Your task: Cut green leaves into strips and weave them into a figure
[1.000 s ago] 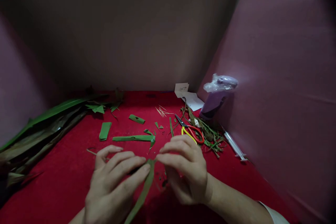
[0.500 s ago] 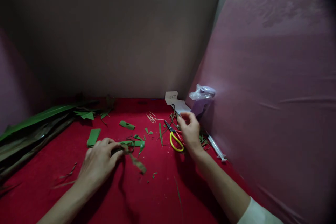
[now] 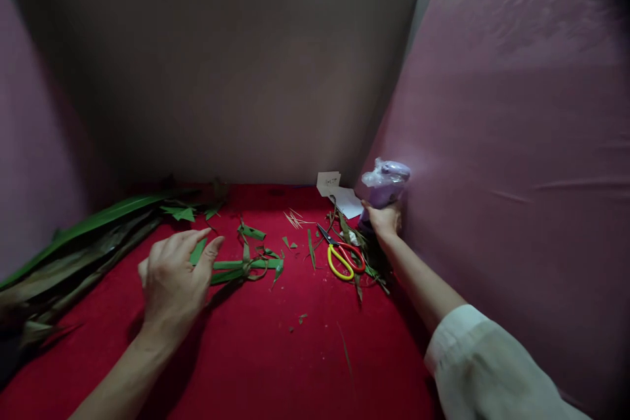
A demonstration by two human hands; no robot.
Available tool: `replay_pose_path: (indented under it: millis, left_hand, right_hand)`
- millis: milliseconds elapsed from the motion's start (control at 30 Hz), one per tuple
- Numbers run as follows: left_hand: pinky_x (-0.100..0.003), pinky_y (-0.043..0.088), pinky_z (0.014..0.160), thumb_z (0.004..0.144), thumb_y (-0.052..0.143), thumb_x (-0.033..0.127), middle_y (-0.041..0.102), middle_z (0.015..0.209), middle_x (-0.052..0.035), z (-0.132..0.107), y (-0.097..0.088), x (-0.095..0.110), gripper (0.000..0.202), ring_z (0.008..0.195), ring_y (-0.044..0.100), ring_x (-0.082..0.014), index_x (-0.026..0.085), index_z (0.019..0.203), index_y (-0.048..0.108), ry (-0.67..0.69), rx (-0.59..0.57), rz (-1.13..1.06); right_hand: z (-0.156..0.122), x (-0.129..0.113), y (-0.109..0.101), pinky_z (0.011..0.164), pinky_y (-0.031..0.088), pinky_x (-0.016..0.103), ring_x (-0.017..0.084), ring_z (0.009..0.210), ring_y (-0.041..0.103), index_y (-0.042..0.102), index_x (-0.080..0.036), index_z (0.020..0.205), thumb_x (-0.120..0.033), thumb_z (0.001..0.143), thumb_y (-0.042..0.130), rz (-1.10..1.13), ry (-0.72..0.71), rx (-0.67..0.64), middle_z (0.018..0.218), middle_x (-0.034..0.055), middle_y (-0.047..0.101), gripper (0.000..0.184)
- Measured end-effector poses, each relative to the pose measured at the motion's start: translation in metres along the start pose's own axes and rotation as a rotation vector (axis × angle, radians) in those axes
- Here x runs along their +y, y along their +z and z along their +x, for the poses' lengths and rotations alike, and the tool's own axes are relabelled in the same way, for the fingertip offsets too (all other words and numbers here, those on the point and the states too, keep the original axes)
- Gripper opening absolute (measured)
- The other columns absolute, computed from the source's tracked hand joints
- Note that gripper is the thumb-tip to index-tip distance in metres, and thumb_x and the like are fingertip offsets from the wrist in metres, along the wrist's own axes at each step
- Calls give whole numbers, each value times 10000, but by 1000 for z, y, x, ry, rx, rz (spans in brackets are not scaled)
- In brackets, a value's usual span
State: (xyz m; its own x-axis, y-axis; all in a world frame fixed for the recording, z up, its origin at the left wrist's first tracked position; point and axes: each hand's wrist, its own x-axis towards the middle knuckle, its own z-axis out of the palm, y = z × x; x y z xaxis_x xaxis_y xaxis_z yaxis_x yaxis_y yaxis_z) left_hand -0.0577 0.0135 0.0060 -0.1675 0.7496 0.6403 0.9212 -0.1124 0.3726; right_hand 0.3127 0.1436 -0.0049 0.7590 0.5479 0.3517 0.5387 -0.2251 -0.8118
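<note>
My left hand (image 3: 172, 275) hovers open over the red cloth, fingers loosely spread, just left of a knotted green leaf strip (image 3: 246, 264) that lies flat. My right hand (image 3: 384, 220) is stretched to the far right, its fingers curled round the base of a purple bottle (image 3: 382, 185) with a plastic bag over its top. Scissors (image 3: 342, 256) with one yellow and one red handle lie between the hands, near a heap of leaf trimmings (image 3: 367, 252).
Long green and dried leaves (image 3: 73, 243) are piled along the left edge. Cut leaf pieces (image 3: 251, 231), toothpicks (image 3: 295, 216) and white paper slips (image 3: 339, 193) lie toward the back. Dull pink cloth walls close in left, back and right.
Both hands were together holding a leaf strip. The strip now lies on the cloth, the left hand has opened, and the right hand has reached past the scissors to the purple bottle.
</note>
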Motion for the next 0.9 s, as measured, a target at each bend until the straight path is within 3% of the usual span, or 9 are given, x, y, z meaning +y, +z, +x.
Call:
replay_pose_path:
  millis: [233,400,533,633,733,833,900]
  left_hand:
    - [-472,401,832,871,459,450,656,1038,-118,2,-6,4,306,1016,545,-314,214,985,616,-54,41,-102]
    - [-470,399,868,852,515,419,661,1001,-91,-8,1,15,271,993,557,-283,206,984,617,6,25,-229]
    - [-446,409,905,825,577,373,647,1048,-83,-20,5,29,266,1028,559,-252,203,1027,615,62,-159,-508]
    - [-434,415,933,819,589,374,622,1159,-97,-28,-2,51,336,1096,550,-256,209,1112,591,-19,-395,-786]
    - [-417,414,964,781,634,384,545,1301,-96,-33,-15,80,500,1181,500,-271,236,1240,501,-84,-578,-1067]
    - [-376,492,884,654,747,371,626,1189,-93,-34,-24,102,575,1092,570,-287,200,1161,535,-155,-568,-1246]
    - [-375,538,802,581,784,354,688,1043,-92,-36,-28,105,546,958,637,-293,167,1051,579,-235,-485,-1146]
  right_hand:
    - [-3,-14,-13,789,450,372,297,963,589,457,-135,1111,-490,573,682,22,-74,-3,1062,159,606,683]
    - [-28,-41,-43,706,449,381,288,841,592,505,-202,990,-492,450,765,42,-195,-64,951,90,632,666]
    - [-81,-60,-74,559,445,296,202,678,558,527,-189,916,-392,510,774,318,-413,-374,802,34,630,517]
    - [-129,-68,-92,517,439,266,173,632,545,523,-192,930,-337,552,768,418,-425,-608,763,10,623,473]
    - [-173,-70,-103,545,449,271,173,664,554,522,-199,990,-335,600,757,414,-403,-710,812,20,630,475]
    - [-202,-71,-111,617,472,290,179,719,571,512,-204,1066,-266,629,743,433,-387,-786,878,34,632,498]
    - [-206,-73,-120,678,484,304,189,786,579,511,-209,1104,-217,629,741,443,-434,-875,952,47,625,528]
